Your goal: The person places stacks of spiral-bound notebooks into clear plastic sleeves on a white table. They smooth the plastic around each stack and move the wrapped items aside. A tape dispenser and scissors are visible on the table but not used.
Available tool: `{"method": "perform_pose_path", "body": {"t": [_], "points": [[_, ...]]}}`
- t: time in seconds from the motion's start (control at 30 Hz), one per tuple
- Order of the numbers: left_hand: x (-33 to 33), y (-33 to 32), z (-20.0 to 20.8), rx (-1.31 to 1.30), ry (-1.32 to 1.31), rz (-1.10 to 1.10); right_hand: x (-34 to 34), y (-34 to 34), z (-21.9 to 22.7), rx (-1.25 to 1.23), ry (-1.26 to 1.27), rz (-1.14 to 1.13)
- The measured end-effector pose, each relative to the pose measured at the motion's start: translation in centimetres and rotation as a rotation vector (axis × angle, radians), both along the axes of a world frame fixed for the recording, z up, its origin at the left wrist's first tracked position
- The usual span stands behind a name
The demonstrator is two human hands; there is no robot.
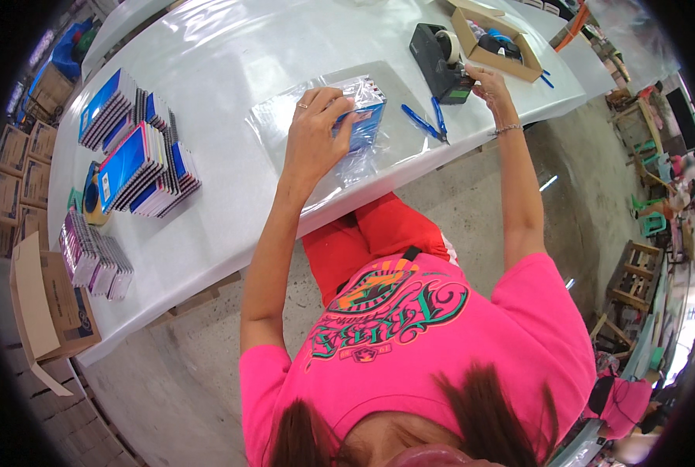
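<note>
My left hand point(321, 128) presses down on a small stack of spiral notebooks point(367, 124), its fingers closed over the clear plastic film around them. The film point(273, 117) spreads out flat to the left of the stack. At the front end of a black tape dispenser point(433, 58), my right hand point(487, 84) has its fingertips pinched together; whatever is between them is too small to make out. A roll of tape point(447, 47) sits in the dispenser. Between the notebooks and the dispenser lie blue-handled nippers point(421, 121), handles spread.
Stacks of blue spiral notebooks point(133, 167) stand at the table's left, with purple ones point(90, 253) nearer me. Beside them is a yellow-and-blue tape roll point(94, 194). An open cardboard box point(530, 70) of small items lies behind the dispenser. Another carton point(67, 303) stands at the left edge.
</note>
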State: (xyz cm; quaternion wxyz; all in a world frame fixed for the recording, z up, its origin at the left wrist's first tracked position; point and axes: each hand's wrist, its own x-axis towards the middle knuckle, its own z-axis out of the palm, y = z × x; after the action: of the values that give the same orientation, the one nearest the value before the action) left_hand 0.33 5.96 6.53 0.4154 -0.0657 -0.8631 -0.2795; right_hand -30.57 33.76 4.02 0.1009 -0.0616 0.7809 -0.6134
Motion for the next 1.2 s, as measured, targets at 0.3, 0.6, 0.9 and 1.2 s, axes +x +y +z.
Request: {"method": "perform_pose_path", "body": {"t": [0.3,0.6,0.9,1.2], "points": [[-0.1,-0.6,0.7,0.02,-0.081,-0.029,5.0,2.3,-1.9,-0.282,-0.103,0.09],[-0.2,-0.7,0.4,0.123,-0.066,-0.026,9.5,0.8,-1.8,0.228,0.165,-0.124],[-0.1,-0.8,-0.1,0.157,-0.024,-0.004,22.1,-10.5,4.6,-0.265,-0.025,0.329],[0.0,-0.7,-0.3,0.197,-0.02,-0.001,23.8,-14.2,5.4,-0.213,0.055,0.362]]}}
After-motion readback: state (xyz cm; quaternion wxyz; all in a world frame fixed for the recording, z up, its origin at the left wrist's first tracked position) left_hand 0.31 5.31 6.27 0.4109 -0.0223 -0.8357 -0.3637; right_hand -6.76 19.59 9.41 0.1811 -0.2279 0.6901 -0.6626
